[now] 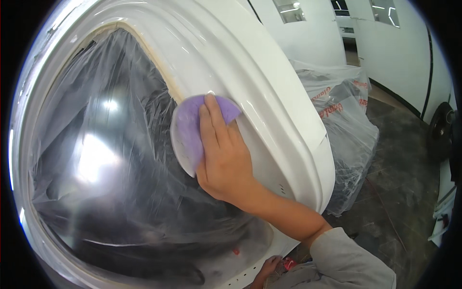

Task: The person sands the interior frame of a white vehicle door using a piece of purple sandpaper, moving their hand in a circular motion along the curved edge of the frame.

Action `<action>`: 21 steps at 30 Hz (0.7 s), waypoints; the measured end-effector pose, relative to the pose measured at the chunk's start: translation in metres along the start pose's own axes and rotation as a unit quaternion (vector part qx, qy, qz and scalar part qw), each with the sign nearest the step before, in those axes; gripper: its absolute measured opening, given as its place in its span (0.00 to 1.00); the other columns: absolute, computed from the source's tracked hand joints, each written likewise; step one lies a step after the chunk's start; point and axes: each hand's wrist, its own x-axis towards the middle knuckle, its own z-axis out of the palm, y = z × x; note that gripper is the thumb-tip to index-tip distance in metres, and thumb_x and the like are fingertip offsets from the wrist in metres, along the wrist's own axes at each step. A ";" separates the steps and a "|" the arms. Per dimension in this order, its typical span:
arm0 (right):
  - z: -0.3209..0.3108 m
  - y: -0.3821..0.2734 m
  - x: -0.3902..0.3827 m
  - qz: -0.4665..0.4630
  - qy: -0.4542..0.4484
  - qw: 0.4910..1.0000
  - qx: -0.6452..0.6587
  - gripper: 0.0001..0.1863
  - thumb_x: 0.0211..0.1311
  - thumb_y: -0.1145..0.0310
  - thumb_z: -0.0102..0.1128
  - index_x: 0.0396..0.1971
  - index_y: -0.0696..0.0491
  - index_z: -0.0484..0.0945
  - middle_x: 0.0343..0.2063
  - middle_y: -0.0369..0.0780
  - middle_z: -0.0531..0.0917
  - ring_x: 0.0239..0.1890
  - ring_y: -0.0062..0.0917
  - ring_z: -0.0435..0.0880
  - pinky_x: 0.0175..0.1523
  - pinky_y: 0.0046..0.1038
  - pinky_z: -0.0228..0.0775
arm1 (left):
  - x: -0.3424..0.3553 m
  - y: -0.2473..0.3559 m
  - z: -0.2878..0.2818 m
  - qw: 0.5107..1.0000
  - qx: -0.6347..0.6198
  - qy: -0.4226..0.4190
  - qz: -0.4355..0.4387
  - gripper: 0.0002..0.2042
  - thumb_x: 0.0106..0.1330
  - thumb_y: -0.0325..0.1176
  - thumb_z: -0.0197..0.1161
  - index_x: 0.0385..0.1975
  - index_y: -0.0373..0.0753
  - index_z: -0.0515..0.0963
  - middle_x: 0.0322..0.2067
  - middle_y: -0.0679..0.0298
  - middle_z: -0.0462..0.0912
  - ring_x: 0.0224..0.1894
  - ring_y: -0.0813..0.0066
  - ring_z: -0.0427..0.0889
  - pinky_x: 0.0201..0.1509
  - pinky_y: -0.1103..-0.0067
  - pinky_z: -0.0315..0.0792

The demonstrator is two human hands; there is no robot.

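My right hand (224, 154) grips a round purple pad (190, 125) with a pale edge, its fingers together and laid along the top. The pad lies against a curved white moulded panel (269, 111), beside the inner edge of its large opening. That opening is covered with wrinkled clear plastic sheeting (115, 183) over a dark surface, with beige tape (154, 58) along its edge. My forearm comes in from the lower right in a grey sleeve. My left hand is not in view.
A plastic-wrapped bundle (341, 144) stands behind the panel at the right. White doors (390, 62) with small windows line the back. A dark wheel (440, 130) is at the far right. A thin red line (385, 207) lies on the dark floor (399, 178).
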 end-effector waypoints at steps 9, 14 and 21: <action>-0.064 0.000 -0.223 0.208 -0.153 0.947 0.191 0.30 0.58 0.79 0.54 0.63 0.66 0.66 0.68 0.59 0.61 0.60 0.54 0.71 0.61 0.43 0.66 | -0.090 0.167 0.060 0.969 -0.078 0.057 0.228 0.19 0.76 0.42 0.53 0.55 0.33 0.74 0.43 0.59 0.83 0.43 0.72 0.83 0.52 0.76 0.76; -0.084 -0.021 -0.236 0.347 -0.203 0.829 0.389 0.18 0.68 0.75 0.55 0.56 0.62 0.73 0.46 0.46 0.81 0.45 0.29 0.80 0.52 0.29 0.72 | -0.121 0.194 0.054 0.922 -0.208 0.038 0.323 0.18 0.77 0.43 0.51 0.55 0.34 0.73 0.43 0.59 0.83 0.43 0.72 0.82 0.50 0.75 0.76; -0.117 -0.025 -0.234 0.542 -0.161 0.716 0.410 0.13 0.68 0.68 0.63 0.46 0.60 0.78 0.30 0.36 0.83 0.29 0.17 0.81 0.34 0.22 0.74 | -0.126 0.200 0.033 0.853 -0.297 -0.030 0.428 0.18 0.78 0.43 0.48 0.56 0.36 0.72 0.44 0.60 0.82 0.42 0.73 0.81 0.47 0.74 0.76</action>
